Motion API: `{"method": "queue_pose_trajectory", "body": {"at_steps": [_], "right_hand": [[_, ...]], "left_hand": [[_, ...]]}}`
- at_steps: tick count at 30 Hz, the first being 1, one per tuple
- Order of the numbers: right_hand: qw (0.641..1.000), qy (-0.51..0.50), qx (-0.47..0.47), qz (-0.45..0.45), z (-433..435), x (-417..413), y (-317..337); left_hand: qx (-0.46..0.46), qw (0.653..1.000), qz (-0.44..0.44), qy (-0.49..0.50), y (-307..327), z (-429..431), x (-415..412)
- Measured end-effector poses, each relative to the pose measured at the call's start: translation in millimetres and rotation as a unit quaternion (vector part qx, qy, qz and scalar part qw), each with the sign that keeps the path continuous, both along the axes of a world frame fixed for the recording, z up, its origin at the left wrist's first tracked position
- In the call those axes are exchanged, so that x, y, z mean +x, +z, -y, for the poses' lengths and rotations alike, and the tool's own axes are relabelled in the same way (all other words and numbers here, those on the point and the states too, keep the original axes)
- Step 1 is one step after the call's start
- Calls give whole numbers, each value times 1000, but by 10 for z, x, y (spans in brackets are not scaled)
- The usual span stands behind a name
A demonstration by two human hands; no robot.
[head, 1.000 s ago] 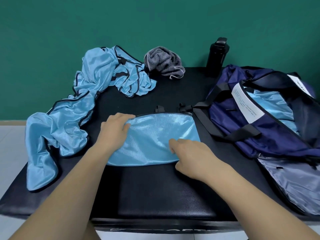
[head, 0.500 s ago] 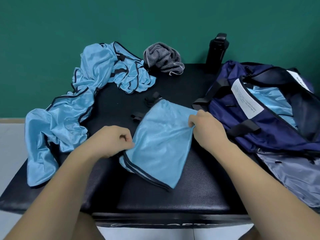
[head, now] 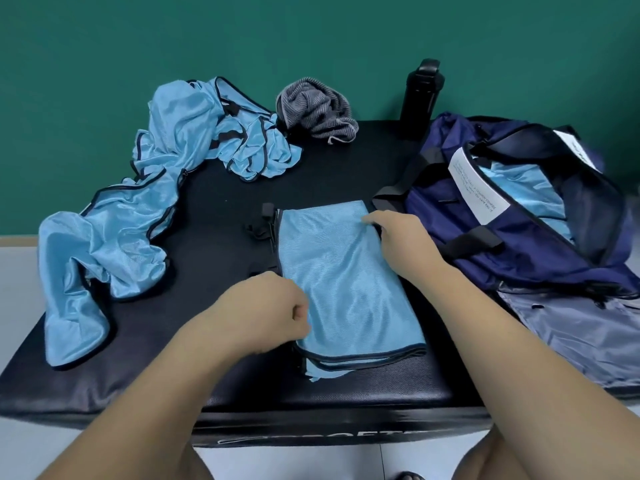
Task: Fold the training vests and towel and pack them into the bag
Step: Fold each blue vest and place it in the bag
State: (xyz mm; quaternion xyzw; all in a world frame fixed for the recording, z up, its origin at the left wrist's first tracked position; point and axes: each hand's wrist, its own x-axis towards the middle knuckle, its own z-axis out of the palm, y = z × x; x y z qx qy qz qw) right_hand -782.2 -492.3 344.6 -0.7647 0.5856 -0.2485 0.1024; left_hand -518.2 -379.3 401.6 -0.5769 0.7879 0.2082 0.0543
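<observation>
A folded light-blue training vest [head: 349, 282] with dark trim lies lengthwise in the middle of the black mat [head: 221, 209]. My left hand [head: 273, 311] pinches its left edge near the front. My right hand [head: 398, 233] grips its far right corner. A heap of unfolded blue vests [head: 131, 216] sprawls along the mat's left side. The crumpled grey striped towel [head: 317, 110] sits at the back. An open navy bag [head: 519, 216] lies at the right with a blue vest [head: 526, 192] inside it.
A black bottle [head: 420, 95] stands at the back against the green wall [head: 311, 36]. The bag's grey lining flap [head: 581, 341] spreads over the mat's right front corner. Pale floor shows to the left and below the mat.
The vest was turned from lying crosswise to lengthwise and laid flat. My left hand shifted toward the front left edge; my right hand moved to the far right corner.
</observation>
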Motion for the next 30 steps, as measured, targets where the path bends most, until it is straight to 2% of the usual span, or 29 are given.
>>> {"method": "queue_pose_trajectory", "body": {"at_steps": [2,7,9,12,14,18,24,30], "right_hand": [[1000,-6,13,-4,-74,7,74],[998,42,42,-34,-388,-4,352],[989,68,111,-69,-555,40,467],[956,105,233,-144,-781,180,596],[941,118,263,-176,-904,274,582],[944,109,231,-210,-1107,298,463],[949,142,208,-189,-1383,220,419],[965,139,188,-122,-1431,197,365]], "left_hand": [[-30,999,-4,-31,40,-88,-149],[-15,993,-19,-112,44,-257,-445],[-4,993,-4,-122,7,-290,-498],[-2,991,21,-134,-54,-341,-553],[-18,989,37,-143,-78,-351,-584],[-46,986,64,-148,-85,-364,-618],[-127,969,133,-164,-143,-509,-672],[-151,969,101,-170,-143,-501,-539]]}}
